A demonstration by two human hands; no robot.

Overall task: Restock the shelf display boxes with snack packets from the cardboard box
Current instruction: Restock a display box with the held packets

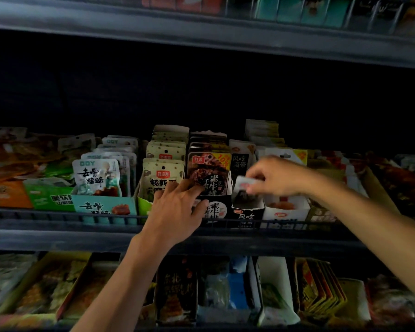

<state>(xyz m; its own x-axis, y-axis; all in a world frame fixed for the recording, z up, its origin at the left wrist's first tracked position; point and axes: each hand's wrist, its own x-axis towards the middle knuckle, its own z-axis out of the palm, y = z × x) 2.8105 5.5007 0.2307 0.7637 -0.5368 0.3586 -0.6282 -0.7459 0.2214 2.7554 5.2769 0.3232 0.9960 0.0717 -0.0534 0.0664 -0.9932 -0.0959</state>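
Left arm: bare, reaching up and forward from the bottom centre, wrist straight.
Left hand (pixel 177 207): back toward the camera, fingers (pixel 189 185) spread and bent forward, thumb out to the right, resting in an open, loose pose.
Right arm: bare, entering from the lower right, stretched up and leftward, wrist bent slightly down.
Right hand (pixel 276 176): palm down, knuckles up, thumb and fingertips (pixel 250 175) pinched together on a small packet (pixel 243 185); motion-blurred.

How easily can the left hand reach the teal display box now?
Probably yes. The left hand rests on the black display box, and the teal display box sits further left on the same shelf, its front unobstructed.
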